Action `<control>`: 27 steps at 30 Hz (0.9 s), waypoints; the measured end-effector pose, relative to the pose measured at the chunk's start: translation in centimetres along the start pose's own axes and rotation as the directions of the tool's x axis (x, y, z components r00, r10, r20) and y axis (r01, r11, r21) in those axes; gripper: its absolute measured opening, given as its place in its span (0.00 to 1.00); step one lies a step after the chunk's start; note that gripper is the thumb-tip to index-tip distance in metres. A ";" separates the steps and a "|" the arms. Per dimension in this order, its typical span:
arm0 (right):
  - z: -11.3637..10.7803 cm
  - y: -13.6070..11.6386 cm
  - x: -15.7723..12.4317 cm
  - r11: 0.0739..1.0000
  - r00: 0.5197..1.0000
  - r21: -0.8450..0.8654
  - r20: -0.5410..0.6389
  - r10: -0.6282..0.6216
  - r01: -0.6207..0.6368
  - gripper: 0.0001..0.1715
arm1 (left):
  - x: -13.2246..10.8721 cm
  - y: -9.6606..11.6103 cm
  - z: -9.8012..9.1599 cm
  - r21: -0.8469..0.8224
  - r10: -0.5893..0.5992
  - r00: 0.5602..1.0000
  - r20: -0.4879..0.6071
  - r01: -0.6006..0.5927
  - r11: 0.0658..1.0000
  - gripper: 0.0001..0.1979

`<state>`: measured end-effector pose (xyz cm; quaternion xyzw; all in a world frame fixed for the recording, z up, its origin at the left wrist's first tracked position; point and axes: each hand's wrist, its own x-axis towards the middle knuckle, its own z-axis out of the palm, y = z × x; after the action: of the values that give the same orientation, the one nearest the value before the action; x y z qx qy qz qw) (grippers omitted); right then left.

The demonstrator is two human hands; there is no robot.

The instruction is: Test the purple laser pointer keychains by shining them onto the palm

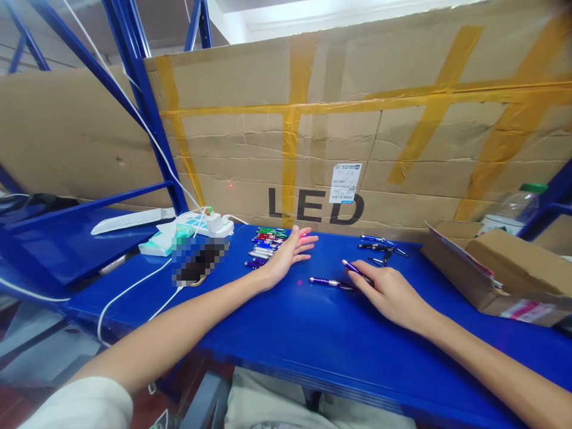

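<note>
Hands: right (391, 292) grips purple penlight (355, 269), left (288, 253) open beside penlight pile (264, 245)

You see purple pens (331, 282) on the blue table (313, 339), beneath brown cardboard (402, 149) striped with yellow tape (290, 119).

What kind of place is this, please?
Probably a warehouse or small packing workshop: blue steel shelving, a taped cardboard sheet marked LED, and rows of small pen lights on the blue workbench.
</note>
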<state>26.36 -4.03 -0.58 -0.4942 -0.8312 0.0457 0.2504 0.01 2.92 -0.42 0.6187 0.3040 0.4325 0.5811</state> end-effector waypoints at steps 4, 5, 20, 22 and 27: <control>0.0 -0.1 -0.3 0.999 0.988 0.036 -0.151 0.037 -0.032 0.27 | 0.1 -0.2 0.1 0.019 0.024 0.999 0.028 -0.025 1.000 0.39; 0.0 -0.1 -0.4 1.000 0.990 0.024 -0.141 0.020 -0.017 0.27 | 0.1 -0.3 0.2 0.023 0.034 0.999 0.032 -0.035 0.999 0.39; 0.1 -0.1 -0.7 0.974 0.978 -0.098 -0.017 -0.207 0.204 0.24 | -0.2 0.1 0.4 0.021 0.092 0.996 0.003 -0.092 0.995 0.38; 0.0 0.1 -0.7 0.966 0.973 -0.125 -0.020 -0.231 0.226 0.23 | -0.3 0.2 0.5 0.021 0.096 0.995 0.001 -0.096 0.995 0.38; -0.2 0.7 -0.5 0.972 0.977 -0.162 -0.097 -0.188 0.171 0.23 | -0.6 0.2 0.7 0.042 0.086 0.996 0.011 -0.086 0.995 0.38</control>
<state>27.18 -4.10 -0.83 -0.4365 -0.8582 -0.0688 0.2612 0.37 2.05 -0.33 0.6455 0.2836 0.4477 0.5500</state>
